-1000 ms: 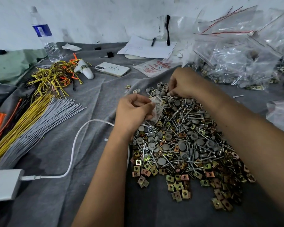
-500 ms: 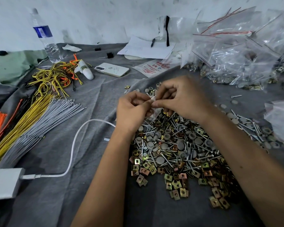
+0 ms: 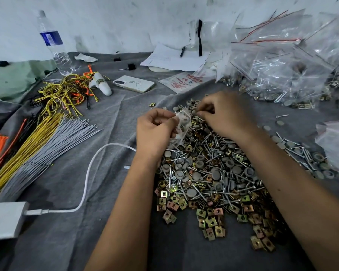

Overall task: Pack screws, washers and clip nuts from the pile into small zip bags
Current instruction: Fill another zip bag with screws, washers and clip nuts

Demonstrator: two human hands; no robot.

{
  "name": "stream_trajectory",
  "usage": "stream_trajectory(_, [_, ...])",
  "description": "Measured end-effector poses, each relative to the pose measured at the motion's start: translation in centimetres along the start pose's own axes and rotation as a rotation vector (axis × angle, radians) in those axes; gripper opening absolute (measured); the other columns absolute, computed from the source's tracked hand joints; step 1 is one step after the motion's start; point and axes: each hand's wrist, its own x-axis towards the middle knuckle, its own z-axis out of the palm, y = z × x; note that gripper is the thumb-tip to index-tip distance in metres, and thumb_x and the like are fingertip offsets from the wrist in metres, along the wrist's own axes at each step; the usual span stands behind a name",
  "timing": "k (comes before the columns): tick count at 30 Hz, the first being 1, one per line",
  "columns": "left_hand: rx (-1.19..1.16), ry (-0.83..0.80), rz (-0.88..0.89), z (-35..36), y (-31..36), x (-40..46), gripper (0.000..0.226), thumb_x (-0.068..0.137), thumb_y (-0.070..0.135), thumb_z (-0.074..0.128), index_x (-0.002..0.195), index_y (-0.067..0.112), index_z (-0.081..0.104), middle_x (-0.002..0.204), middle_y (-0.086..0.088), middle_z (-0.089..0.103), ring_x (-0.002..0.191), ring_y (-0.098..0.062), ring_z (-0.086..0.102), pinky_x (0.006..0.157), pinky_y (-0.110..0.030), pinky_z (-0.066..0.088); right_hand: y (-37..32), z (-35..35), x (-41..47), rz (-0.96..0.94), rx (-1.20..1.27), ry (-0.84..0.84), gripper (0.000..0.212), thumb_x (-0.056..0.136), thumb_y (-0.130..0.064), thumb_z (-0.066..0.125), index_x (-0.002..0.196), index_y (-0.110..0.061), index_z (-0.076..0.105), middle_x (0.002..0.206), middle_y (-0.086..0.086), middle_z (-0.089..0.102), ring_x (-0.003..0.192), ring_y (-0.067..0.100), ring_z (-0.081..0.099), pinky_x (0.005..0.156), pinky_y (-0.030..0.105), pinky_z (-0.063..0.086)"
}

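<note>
A big pile (image 3: 213,173) of silver screws, grey round washers and brass-coloured clip nuts lies on the grey cloth in front of me. My left hand (image 3: 155,132) grips a small clear zip bag (image 3: 181,126) with grey washers inside, held above the pile's far left edge. My right hand (image 3: 225,114) hovers at the far end of the pile, just right of the bag's mouth, with its fingertips pinched together on something small that I cannot make out.
A heap of filled zip bags (image 3: 282,75) sits far right. Left are bundled cable ties (image 3: 37,145), yellow wires (image 3: 67,92), a water bottle (image 3: 53,44), a phone (image 3: 134,83), a white cable (image 3: 90,165) and its charger (image 3: 4,220). Papers (image 3: 174,59) lie behind.
My right hand moved from the pile's far end to the bag's mouth, then drew slightly right to the pile's far end. My left hand kept holding the bag in place.
</note>
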Motion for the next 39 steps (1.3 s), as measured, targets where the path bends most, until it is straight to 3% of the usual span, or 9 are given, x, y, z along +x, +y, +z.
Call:
stream_trajectory(3, [-0.002,0.011,0.005,0.0,0.0,0.0,0.009,0.088,-0.004,0.073,0.087,0.005,0.07,0.058,0.0,0.066,0.05,-0.009,0.06,0.05,-0.019,0.049,0.0,0.7,0.8,-0.009,-0.142,-0.106,0.014,0.091,-0.028,0.077,0.103,-0.023,0.079,0.101,-0.004,0.075,0.073,0.001,0.057,0.058,0.012,0.032])
stream_trajectory(7, [0.015,-0.007,0.02,-0.1,0.2,0.0,0.008,0.087,-0.007,0.07,0.089,0.001,0.07,0.057,-0.001,0.065,0.048,-0.008,0.059,0.05,-0.019,0.049,-0.2,1.7,1.7,-0.03,-0.244,-0.127,0.013,0.085,-0.026,0.082,0.098,-0.027,0.078,0.1,-0.004,0.076,0.076,0.008,0.059,0.064,0.022,0.041])
stream_trajectory(16, [0.039,-0.021,0.013,0.0,0.1,-0.2,0.012,0.086,-0.007,0.07,0.084,0.004,0.069,0.058,-0.003,0.065,0.048,-0.012,0.06,0.049,-0.024,0.051,-0.4,0.7,3.5,-0.04,-0.184,-0.353,0.02,0.084,-0.016,0.083,0.096,-0.03,0.077,0.082,-0.014,0.065,0.048,-0.006,0.06,0.037,0.009,0.038])
stream_trajectory(19, [0.041,-0.011,0.016,0.0,0.1,-0.2,0.013,0.086,-0.006,0.07,0.083,0.006,0.07,0.059,-0.003,0.066,0.048,-0.011,0.061,0.05,-0.023,0.051,-0.5,0.4,3.6,-0.083,-0.192,-0.395,0.018,0.084,-0.015,0.082,0.092,-0.03,0.075,0.087,-0.009,0.07,0.05,-0.011,0.06,0.039,0.007,0.04])
stream_trajectory(22, [0.043,0.014,0.017,-0.1,0.1,-0.1,0.012,0.085,-0.006,0.071,0.084,0.006,0.071,0.059,-0.001,0.066,0.049,-0.01,0.06,0.05,-0.021,0.051,-0.1,0.0,2.8,-0.093,-0.106,-0.361,0.02,0.086,-0.012,0.08,0.088,-0.03,0.072,0.091,-0.006,0.072,0.056,0.003,0.067,0.049,0.015,0.052])
stream_trajectory(26, [0.056,0.01,0.018,-0.1,0.0,-0.1,0.013,0.085,-0.004,0.072,0.083,0.008,0.071,0.059,-0.001,0.066,0.049,-0.01,0.06,0.05,-0.022,0.051,0.1,-1.4,0.9,-0.043,0.103,-0.152,0.012,0.089,-0.019,0.078,0.091,-0.028,0.07,0.092,-0.012,0.072,0.081,-0.001,0.068,0.077,0.025,0.057])
stream_trajectory(29, [0.076,0.002,0.034,0.0,0.0,-0.2,0.012,0.085,-0.001,0.073,0.082,0.01,0.071,0.062,-0.005,0.066,0.05,-0.013,0.059,0.052,-0.027,0.051,-1.0,-2.5,-0.8,-0.111,0.234,-0.103,0.01,0.09,-0.02,0.077,0.094,-0.028,0.073,0.086,-0.015,0.072,0.082,-0.005,0.067,0.075,0.018,0.055])
stream_trajectory(33, [0.085,-0.006,0.056,0.1,0.2,-0.3,0.011,0.085,0.0,0.075,0.083,0.01,0.071,0.064,-0.006,0.066,0.052,-0.014,0.058,0.056,-0.029,0.051,-2.6,-2.6,-1.9,-0.239,0.171,-0.151,0.013,0.089,-0.02,0.077,0.1,-0.027,0.079,0.083,-0.025,0.069,0.082,-0.012,0.064,0.071,0.003,0.045])
stream_trajectory(39, [0.054,-0.03,0.072,0.2,0.4,-0.6,0.008,0.088,-0.004,0.072,0.089,0.004,0.069,0.067,-0.012,0.067,0.056,-0.017,0.06,0.056,-0.028,0.051,-2.8,-2.1,-1.7,-0.242,0.118,-0.145,0.006,0.084,-0.024,0.083,0.087,-0.026,0.079,0.079,-0.017,0.072,0.075,-0.009,0.066,0.068,0.007,0.05])
